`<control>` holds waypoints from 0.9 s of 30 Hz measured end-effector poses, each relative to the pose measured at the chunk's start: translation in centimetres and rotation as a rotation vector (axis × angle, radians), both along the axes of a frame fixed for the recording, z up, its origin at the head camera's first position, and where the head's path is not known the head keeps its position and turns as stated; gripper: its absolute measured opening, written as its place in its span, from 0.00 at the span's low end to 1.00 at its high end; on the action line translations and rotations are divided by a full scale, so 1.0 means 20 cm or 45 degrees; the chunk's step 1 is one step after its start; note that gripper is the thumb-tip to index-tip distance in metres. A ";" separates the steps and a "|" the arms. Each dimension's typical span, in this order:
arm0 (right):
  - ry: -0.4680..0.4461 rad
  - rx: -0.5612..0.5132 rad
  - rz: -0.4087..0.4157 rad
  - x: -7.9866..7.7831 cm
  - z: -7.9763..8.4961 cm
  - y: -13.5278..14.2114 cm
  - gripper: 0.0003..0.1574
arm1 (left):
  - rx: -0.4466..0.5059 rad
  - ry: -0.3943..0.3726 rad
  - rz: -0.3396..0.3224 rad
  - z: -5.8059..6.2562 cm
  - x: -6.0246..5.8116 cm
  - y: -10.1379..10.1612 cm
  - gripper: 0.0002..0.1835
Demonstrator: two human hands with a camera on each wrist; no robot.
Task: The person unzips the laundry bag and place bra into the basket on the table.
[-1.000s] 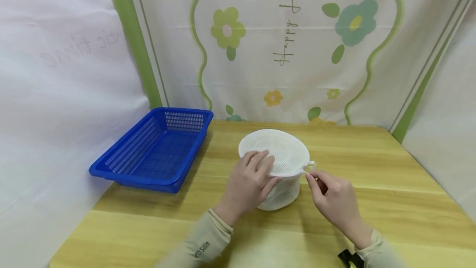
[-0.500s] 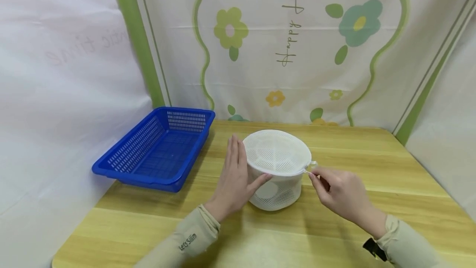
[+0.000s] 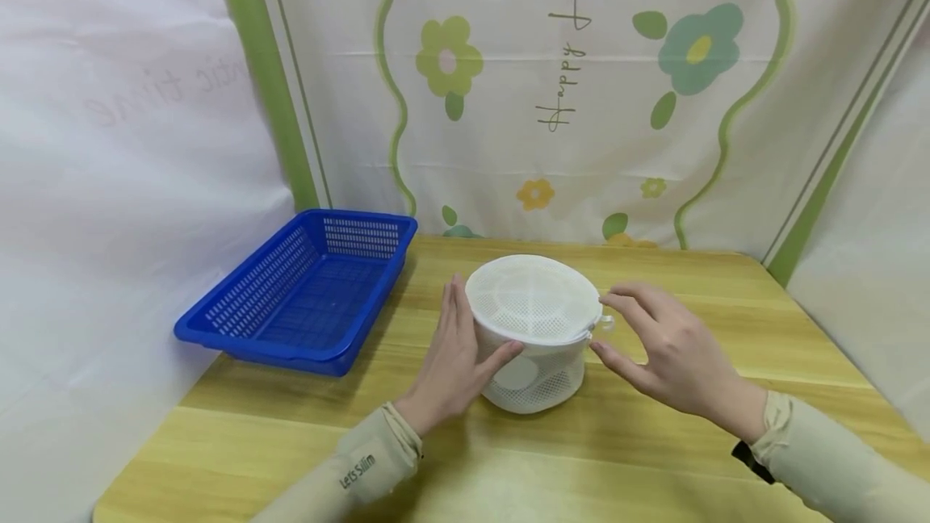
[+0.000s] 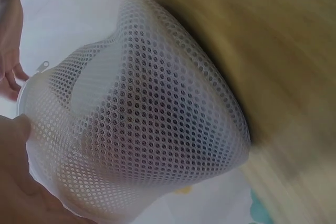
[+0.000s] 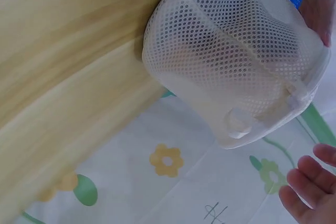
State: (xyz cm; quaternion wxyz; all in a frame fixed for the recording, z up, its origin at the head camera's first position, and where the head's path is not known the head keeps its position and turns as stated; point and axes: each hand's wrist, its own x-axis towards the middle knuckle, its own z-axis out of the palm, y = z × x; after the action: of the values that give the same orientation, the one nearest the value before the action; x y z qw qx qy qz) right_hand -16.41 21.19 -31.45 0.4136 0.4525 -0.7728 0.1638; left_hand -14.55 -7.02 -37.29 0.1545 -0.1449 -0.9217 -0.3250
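Note:
A white mesh laundry bag (image 3: 534, 297), round with a zip along its top rim, stands upright on the wooden table. A loop tab (image 3: 607, 321) sticks out at its right side, close to the zip pull (image 3: 585, 336). My left hand (image 3: 458, 370) lies along the bag's left side, fingers straight and together, thumb across the front rim. On the right, my right hand (image 3: 676, 353) has its fingers and thumb spread apart beside the rim, holding nothing. The right wrist view shows this hand's fingers (image 5: 310, 182) apart from the mesh. Some pale shape shows dimly through the mesh.
A blue plastic basket (image 3: 305, 297) with slotted walls stands at the table's back left. White curtains (image 3: 501, 103) with printed flowers close off the back and both sides. The wooden table (image 3: 726, 321) reaches out around the bag.
My left hand has moved from the bag's top to its left side. My right hand has let go of the zip pull and spread its fingers. The bag has hardly shifted.

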 end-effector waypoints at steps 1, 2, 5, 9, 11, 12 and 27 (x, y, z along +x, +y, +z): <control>-0.008 0.016 0.023 0.00 0.01 -0.01 0.36 | 0.019 -0.027 0.001 0.00 0.00 0.00 0.62; -0.017 0.034 0.042 0.00 0.02 -0.02 0.37 | 0.041 -0.050 0.000 0.00 0.00 0.00 0.62; -0.032 0.087 0.093 0.00 0.04 -0.05 0.39 | 0.093 -0.114 -0.009 0.01 0.01 -0.01 0.63; -0.021 0.143 0.142 -0.01 0.04 -0.07 0.42 | 0.153 -0.168 -0.032 0.01 0.02 -0.01 0.62; -0.005 0.162 0.162 -0.01 0.04 -0.09 0.44 | 0.179 -0.188 -0.042 0.02 0.02 -0.01 0.60; -0.001 0.170 0.173 -0.01 0.04 -0.10 0.45 | 0.193 -0.200 -0.047 0.02 0.02 -0.01 0.60; -0.105 0.389 0.164 -0.02 0.02 -0.19 0.52 | 0.389 -0.238 -0.136 0.02 0.04 0.03 0.58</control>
State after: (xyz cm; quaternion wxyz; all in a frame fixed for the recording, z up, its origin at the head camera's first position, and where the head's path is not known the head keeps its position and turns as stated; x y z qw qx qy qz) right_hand -16.72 17.31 -31.01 0.2965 0.5517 -0.7744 0.0893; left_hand -13.66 -6.42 -36.84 0.0708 -0.1377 -0.8630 -0.4808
